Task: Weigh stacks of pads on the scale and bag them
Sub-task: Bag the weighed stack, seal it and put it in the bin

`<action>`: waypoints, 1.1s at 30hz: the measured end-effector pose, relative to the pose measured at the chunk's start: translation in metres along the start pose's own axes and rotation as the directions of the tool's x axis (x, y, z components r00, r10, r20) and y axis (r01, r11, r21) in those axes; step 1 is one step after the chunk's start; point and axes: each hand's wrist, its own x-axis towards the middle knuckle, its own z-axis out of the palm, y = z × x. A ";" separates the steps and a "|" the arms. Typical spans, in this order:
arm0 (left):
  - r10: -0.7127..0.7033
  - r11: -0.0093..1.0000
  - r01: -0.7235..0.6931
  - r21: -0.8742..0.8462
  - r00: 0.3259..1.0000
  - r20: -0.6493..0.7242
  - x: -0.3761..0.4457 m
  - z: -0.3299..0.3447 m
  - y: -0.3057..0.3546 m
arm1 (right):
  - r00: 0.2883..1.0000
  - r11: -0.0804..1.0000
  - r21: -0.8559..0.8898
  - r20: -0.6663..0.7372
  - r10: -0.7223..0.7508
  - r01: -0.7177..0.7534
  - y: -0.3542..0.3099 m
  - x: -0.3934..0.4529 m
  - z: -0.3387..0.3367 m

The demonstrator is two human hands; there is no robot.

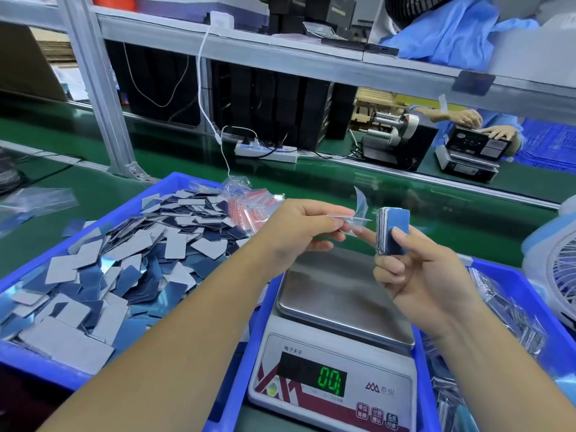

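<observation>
Right hand [417, 269] grips a pad stack [393, 229] upright, thumb on its blue face, held above the scale [336, 347]. Left hand [304, 226] pinches a clear bag [358, 210] just beside the stack, bag mouth toward it. Scale pan bare, display reads 00. Loose pads fill the left bin [174, 182]; bagged ones lie in the right bin [511, 282].

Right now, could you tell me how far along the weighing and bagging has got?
Done: filled bags lie in the right bin, and the scale pan is bare, reading zero. In hand: the right hand grips a stack of pads; the left hand pinches a clear bag, not yet filled. Left: many loose pads in the left bin.
</observation>
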 end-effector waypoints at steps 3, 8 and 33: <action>0.026 1.000 -0.026 0.008 0.999 0.027 0.000 -0.001 0.000 | 0.999 1.000 -0.014 0.044 0.027 -0.026 0.000 0.000 -0.001; 0.042 0.999 -0.042 0.002 0.995 0.092 -0.001 -0.002 -0.002 | 0.998 1.000 -0.001 0.061 0.015 -0.015 0.000 -0.001 0.000; -0.020 0.908 -0.079 0.412 0.973 0.231 -0.003 0.004 -0.004 | 0.977 0.893 -0.404 0.157 -0.147 0.199 0.001 -0.001 -0.004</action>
